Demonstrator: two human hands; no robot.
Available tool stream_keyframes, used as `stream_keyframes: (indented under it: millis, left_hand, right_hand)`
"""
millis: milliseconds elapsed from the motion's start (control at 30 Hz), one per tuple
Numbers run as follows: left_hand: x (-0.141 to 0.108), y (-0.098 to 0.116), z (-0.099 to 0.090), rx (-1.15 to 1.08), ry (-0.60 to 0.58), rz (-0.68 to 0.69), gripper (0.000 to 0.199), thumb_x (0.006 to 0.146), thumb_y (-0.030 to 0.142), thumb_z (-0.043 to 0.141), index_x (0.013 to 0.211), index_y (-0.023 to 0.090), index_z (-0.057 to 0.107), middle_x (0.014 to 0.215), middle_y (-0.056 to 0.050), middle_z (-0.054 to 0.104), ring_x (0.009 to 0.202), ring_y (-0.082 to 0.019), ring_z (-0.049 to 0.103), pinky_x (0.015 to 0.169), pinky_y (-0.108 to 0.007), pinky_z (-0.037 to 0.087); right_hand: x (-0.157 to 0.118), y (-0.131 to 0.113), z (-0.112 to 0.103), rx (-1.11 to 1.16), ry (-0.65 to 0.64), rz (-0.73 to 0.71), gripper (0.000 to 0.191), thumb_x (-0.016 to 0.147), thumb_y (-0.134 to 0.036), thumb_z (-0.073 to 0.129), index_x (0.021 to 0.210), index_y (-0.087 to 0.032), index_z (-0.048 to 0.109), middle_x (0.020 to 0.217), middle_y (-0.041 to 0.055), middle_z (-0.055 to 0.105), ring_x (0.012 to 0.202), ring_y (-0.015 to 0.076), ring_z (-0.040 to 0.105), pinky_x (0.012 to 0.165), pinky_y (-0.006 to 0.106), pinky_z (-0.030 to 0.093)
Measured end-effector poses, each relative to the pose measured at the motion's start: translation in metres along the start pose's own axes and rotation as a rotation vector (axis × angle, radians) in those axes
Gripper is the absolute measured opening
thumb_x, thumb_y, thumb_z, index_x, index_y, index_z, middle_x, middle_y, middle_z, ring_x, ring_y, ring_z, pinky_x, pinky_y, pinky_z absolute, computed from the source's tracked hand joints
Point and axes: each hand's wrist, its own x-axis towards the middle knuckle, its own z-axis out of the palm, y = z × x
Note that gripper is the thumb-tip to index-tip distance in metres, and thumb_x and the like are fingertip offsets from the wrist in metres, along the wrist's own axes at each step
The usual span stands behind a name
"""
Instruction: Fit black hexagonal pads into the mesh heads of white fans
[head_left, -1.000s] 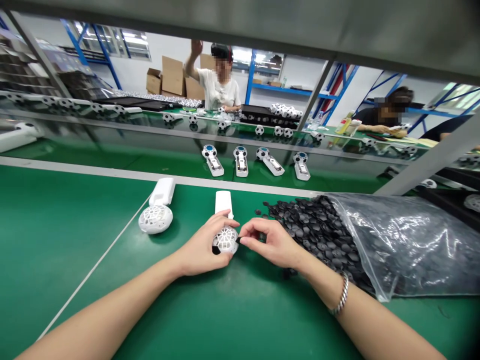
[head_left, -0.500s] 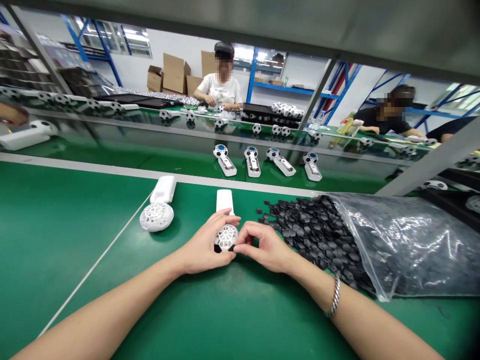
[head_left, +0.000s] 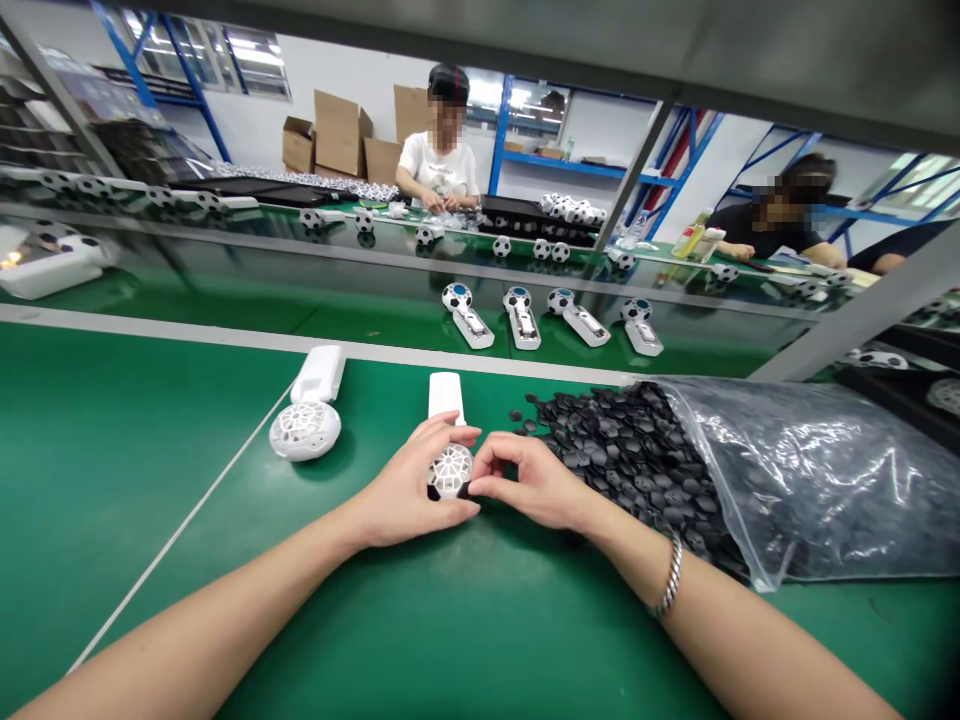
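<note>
The white ball-headed fan (head_left: 449,468) is steadied on the green mat (head_left: 150,480) by the left hand (head_left: 405,490), curled around its head. A black hexagonal piece (head_left: 464,490) is pinched narrowly in the right hand (head_left: 529,482) at the head's lower edge. It is best squared to its cell before being pressed, with the head kept from rolling.

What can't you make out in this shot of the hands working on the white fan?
- Head view: the lower side of the fan is covered by the left hand.
- What the right hand pinches against the fan is hidden by its fingertips; it shows only as a dark sliver.
- The bag of black pieces blurs under its glare.
- Both elbows are cut off by the bottom edge.
</note>
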Motion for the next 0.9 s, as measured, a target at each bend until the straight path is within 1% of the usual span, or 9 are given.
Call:
stream_keyframes:
  millis: [133, 267, 433, 600, 700, 767, 800, 867, 900]
  left_hand:
    - [-0.001, 0.001, -0.001, 0.014, 0.001, 0.0, 0.058, 0.068, 0.023, 0.061, 0.122, 0.021, 0.042, 0.137, -0.01, 0.035, 0.131, -0.028, 0.021, 0.105, -0.046, 0.025]
    - [0.0, 0.002, 0.0, 0.022, 0.002, 0.0, 0.058, 0.066, 0.022, 0.06, 0.122, 0.021, 0.042, 0.135, -0.009, 0.038, 0.131, -0.028, 0.021, 0.105, -0.046, 0.026]
    - [0.001, 0.003, 0.002, 0.019, 0.019, -0.003, 0.054, 0.067, 0.021, 0.058, 0.119, 0.02, 0.043, 0.134, -0.01, 0.037, 0.131, -0.027, 0.021, 0.104, -0.045, 0.027]
    - [0.001, 0.006, 0.004, 0.037, 0.053, 0.028, 0.044, 0.066, 0.016, 0.055, 0.108, 0.021, 0.047, 0.121, -0.008, 0.047, 0.129, -0.025, 0.026, 0.102, -0.041, 0.031]
    - [0.001, 0.007, 0.004, 0.04, 0.055, 0.024, 0.041, 0.066, 0.014, 0.054, 0.106, 0.022, 0.047, 0.12, -0.007, 0.047, 0.128, -0.025, 0.026, 0.103, -0.042, 0.031]
    - [0.001, 0.008, 0.004, 0.038, 0.034, 0.024, 0.043, 0.067, 0.015, 0.054, 0.109, 0.022, 0.045, 0.122, -0.006, 0.046, 0.128, -0.025, 0.026, 0.104, -0.042, 0.029]
    - [0.001, 0.008, 0.004, 0.035, 0.023, 0.028, 0.046, 0.068, 0.016, 0.054, 0.112, 0.022, 0.043, 0.124, -0.006, 0.044, 0.128, -0.025, 0.026, 0.105, -0.042, 0.028]
    - [0.0, 0.007, 0.006, 0.035, 0.022, 0.041, 0.054, 0.069, 0.022, 0.059, 0.119, 0.023, 0.039, 0.127, -0.008, 0.039, 0.127, -0.025, 0.026, 0.105, -0.042, 0.026]
    - [0.0, 0.007, 0.007, 0.046, 0.041, 0.035, 0.058, 0.067, 0.027, 0.063, 0.12, 0.023, 0.038, 0.127, -0.008, 0.037, 0.127, -0.027, 0.026, 0.105, -0.044, 0.026]
  right_hand:
    - [-0.002, 0.0, 0.001, -0.052, 0.013, -0.036, 0.007, 0.076, -0.019, 0.062, 0.07, -0.018, 0.058, 0.071, -0.0016, 0.055, 0.067, 0.0108, 0.051, 0.066, 0.024, 0.043]
    - [-0.001, 0.001, 0.001, -0.045, 0.016, -0.038, 0.007, 0.075, -0.02, 0.063, 0.07, -0.018, 0.058, 0.072, -0.0014, 0.056, 0.067, 0.0111, 0.051, 0.066, 0.024, 0.044]
    - [0.0, 0.003, 0.002, 0.044, 0.009, 0.029, 0.009, 0.074, -0.02, 0.063, 0.069, -0.017, 0.056, 0.07, -0.0022, 0.055, 0.065, 0.0105, 0.049, 0.064, 0.023, 0.043]
    - [-0.001, 0.005, 0.008, 0.126, 0.036, 0.067, 0.011, 0.073, -0.02, 0.063, 0.069, -0.016, 0.054, 0.067, -0.0037, 0.052, 0.061, 0.009, 0.046, 0.059, 0.021, 0.04]
    - [0.0, 0.008, 0.01, 0.123, 0.054, 0.088, 0.014, 0.073, -0.024, 0.064, 0.07, -0.017, 0.053, 0.066, -0.0043, 0.051, 0.059, 0.0088, 0.046, 0.056, 0.021, 0.039]
    - [0.004, 0.011, 0.007, 0.048, 0.085, 0.07, 0.016, 0.075, -0.029, 0.062, 0.071, -0.017, 0.054, 0.068, -0.0032, 0.053, 0.062, 0.0099, 0.049, 0.058, 0.022, 0.041]
    - [0.006, 0.014, 0.003, -0.038, 0.12, 0.044, 0.016, 0.077, -0.032, 0.06, 0.074, -0.017, 0.055, 0.072, -0.0018, 0.055, 0.067, 0.0112, 0.051, 0.061, 0.023, 0.042]
    - [0.01, 0.023, -0.009, -0.309, 0.226, -0.012, 0.017, 0.081, -0.035, 0.055, 0.085, -0.018, 0.059, 0.087, 0.0025, 0.059, 0.083, 0.015, 0.053, 0.075, 0.027, 0.042]
    - [0.012, 0.027, -0.016, -0.488, 0.272, -0.01, 0.02, 0.083, -0.035, 0.052, 0.094, -0.019, 0.059, 0.098, 0.005, 0.059, 0.093, 0.0173, 0.051, 0.081, 0.03, 0.04]
